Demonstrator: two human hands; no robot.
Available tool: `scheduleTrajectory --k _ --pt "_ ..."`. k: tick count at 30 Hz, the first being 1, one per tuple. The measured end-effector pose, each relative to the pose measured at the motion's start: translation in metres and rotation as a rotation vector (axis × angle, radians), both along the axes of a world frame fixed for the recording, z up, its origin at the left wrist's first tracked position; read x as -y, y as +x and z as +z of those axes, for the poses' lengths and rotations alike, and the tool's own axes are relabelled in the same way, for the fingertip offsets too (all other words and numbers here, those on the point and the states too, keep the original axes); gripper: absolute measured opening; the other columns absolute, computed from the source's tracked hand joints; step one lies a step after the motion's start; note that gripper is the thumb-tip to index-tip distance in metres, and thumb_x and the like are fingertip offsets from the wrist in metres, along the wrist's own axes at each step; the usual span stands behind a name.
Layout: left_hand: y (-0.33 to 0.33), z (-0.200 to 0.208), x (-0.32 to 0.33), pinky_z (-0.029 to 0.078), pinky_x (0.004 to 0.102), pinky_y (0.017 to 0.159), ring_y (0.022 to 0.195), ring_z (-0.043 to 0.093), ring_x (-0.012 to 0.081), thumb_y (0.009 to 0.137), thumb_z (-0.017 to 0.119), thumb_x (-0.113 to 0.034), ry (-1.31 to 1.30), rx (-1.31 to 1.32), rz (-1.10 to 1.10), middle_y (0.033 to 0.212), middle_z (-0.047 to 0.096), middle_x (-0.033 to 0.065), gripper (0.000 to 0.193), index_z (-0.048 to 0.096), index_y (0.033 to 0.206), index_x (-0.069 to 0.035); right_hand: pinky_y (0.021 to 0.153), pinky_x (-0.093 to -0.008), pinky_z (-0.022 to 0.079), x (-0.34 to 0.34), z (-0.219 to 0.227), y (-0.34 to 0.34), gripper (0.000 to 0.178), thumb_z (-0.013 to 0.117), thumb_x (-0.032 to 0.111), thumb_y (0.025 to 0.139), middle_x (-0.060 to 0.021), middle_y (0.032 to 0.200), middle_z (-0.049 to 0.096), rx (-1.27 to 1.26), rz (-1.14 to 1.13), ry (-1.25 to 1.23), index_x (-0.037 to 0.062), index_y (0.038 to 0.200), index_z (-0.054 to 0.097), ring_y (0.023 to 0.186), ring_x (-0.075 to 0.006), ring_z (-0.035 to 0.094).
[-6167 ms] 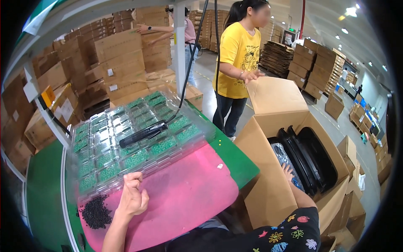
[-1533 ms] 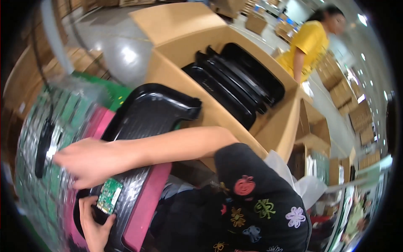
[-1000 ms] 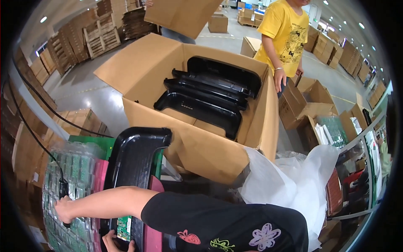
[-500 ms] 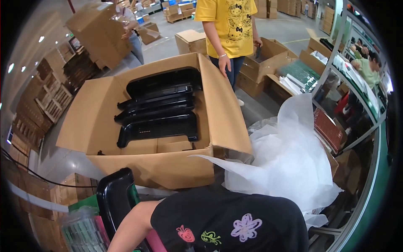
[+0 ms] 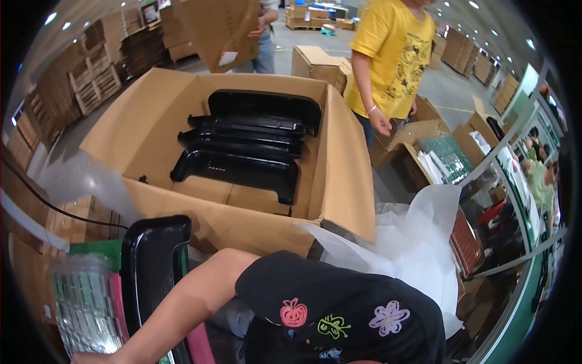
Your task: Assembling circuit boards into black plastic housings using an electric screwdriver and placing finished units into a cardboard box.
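My left arm reaches down to the lower left, and only a sliver of my left hand [image 5: 91, 358] shows at the bottom edge; its fingers are cut off. Nearest to it are clear plastic trays [image 5: 85, 303] with ribbed pockets. A long black plastic panel [image 5: 142, 261] with a raised rim stands between these trays and my forearm. My right hand is out of view. In front of me, an open cardboard box [image 5: 176, 209] holds several glossy black plastic panels [image 5: 242, 173] set in a row.
White foam sheeting [image 5: 406, 242] is bunched right of the box. Translucent film [image 5: 94, 185] hangs by its left corner. Beyond the box stands a person in a yellow shirt [image 5: 394, 57]; another holds a large carton [image 5: 218, 30]. A metal frame [image 5: 509, 142] runs along the right.
My left arm stretches farther to the lower left. The view has shifted, and translucent film now shows left of the box. The person in yellow has turned, and the carton behind has moved.
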State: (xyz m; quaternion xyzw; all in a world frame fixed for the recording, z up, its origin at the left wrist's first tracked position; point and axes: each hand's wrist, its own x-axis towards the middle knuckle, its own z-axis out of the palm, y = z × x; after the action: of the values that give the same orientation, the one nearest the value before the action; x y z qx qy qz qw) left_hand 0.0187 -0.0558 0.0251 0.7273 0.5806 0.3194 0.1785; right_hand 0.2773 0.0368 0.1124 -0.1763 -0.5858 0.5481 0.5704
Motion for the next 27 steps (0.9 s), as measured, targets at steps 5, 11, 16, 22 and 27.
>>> scheduleTrajectory --k 5,11,16,22,27 --pt "-0.019 0.004 0.002 0.052 0.0309 0.076 0.081 0.063 0.0207 0.089 0.068 -0.010 -0.009 -0.034 0.064 0.096 0.067 0.0140 0.028 0.063 0.112 0.005 0.049 -0.0315 0.046 0.001 -0.009 -0.003 0.020 0.081 0.013 0.072 -0.0091 0.070 0.067 0.078 -0.116 0.079 0.0008 0.077 0.067 0.061 -0.0174 0.063" --pt "-0.034 0.009 -0.017 0.052 0.0309 0.076 0.081 0.062 0.0204 0.088 0.069 -0.009 0.025 -0.063 0.072 0.097 0.068 0.0139 0.028 0.064 0.111 0.005 0.044 -0.0323 0.046 -0.042 -0.043 -0.041 0.074 0.073 0.001 0.070 -0.0144 0.077 0.056 -0.129 0.130 -0.139 -0.0061 0.129 0.028 0.051 -0.0196 0.057" --pt "-0.044 0.024 -0.041 0.052 0.0308 0.076 0.081 0.062 0.0201 0.087 0.071 -0.008 0.054 -0.114 0.056 0.097 0.068 0.0138 0.028 0.065 0.111 0.005 0.043 -0.0318 0.044 -0.033 -0.033 -0.027 0.059 0.070 0.003 0.076 -0.0138 0.076 0.056 -0.171 -0.018 -0.220 -0.0065 0.121 0.033 0.050 -0.0182 0.055" --pt "0.073 0.073 -0.046 0.052 0.0307 0.076 0.080 0.062 0.0198 0.086 0.072 -0.007 0.061 -0.159 0.034 0.097 0.068 0.0137 0.028 0.066 0.110 0.005 0.043 -0.0283 0.041 -0.040 -0.032 -0.019 0.050 0.068 0.015 0.082 -0.0080 0.069 0.053 -0.272 -0.022 -0.219 -0.0074 0.114 0.037 0.045 -0.0126 0.049" --pt "0.102 0.113 -0.033 0.051 0.0307 0.076 0.080 0.061 0.0196 0.084 0.074 -0.006 0.047 -0.203 -0.008 0.097 0.069 0.0137 0.028 0.067 0.109 0.005 0.041 -0.0281 0.038 -0.065 -0.038 -0.045 0.047 0.064 0.020 0.090 -0.0042 0.062 0.049 -0.476 -0.066 -0.237 -0.0029 0.119 0.034 0.042 -0.0113 0.046"
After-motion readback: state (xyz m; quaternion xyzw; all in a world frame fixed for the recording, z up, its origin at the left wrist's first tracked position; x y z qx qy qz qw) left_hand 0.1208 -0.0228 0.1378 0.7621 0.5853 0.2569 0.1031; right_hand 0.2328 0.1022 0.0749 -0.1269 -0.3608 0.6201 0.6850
